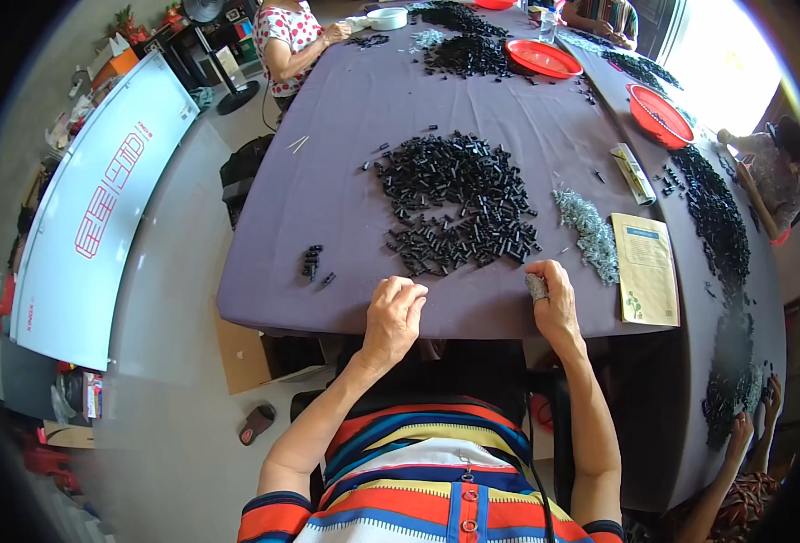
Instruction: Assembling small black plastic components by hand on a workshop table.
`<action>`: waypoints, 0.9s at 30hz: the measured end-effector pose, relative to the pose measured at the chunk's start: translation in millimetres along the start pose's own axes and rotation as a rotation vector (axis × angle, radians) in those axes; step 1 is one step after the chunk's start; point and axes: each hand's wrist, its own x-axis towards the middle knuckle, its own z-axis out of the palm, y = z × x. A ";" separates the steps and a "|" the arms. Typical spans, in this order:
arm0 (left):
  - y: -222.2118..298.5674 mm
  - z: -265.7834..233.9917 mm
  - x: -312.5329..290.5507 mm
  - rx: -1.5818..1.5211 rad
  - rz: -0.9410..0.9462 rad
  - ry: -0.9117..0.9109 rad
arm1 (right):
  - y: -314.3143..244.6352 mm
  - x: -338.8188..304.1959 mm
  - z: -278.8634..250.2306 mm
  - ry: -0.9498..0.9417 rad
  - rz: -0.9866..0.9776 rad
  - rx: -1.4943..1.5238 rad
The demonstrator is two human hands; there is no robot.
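My left hand (pixel 394 319) is at the table's near edge, its fingers curled together; whatever they may hold is too small or hidden to make out. Closed around a greyish speckled clump, which looks like a handful of small translucent pieces (pixel 536 287), is my right hand (pixel 558 303). A loose heap of small black tubular parts (pixel 454 185) spreads just beyond both hands. Right of it lies a pile of translucent pieces (pixel 590 233). A few black parts (pixel 311 262) form a small group left of my left hand.
A brown paper packet (pixel 646 271) and a clear wrapped pack (pixel 632 174) lie at the right. Red trays (pixel 545 59) (pixel 661 116) and more black heaps (pixel 468 54) sit farther off. Co-workers' hands (pixel 335 33) (pixel 741 436) are at other table sides. Thin sticks (pixel 298 144) rest at the left.
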 end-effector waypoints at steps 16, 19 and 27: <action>-27.9 52.4 94.2 0.051 -0.019 -0.020 | 1.4 -9.2 13.4 0.124 0.064 0.115; -53.1 59.7 107.7 0.071 0.009 -0.019 | -3.2 -8.0 11.3 0.101 0.060 0.098; -65.6 64.7 126.9 0.087 0.043 -0.293 | -5.2 -7.4 7.5 0.075 0.025 0.096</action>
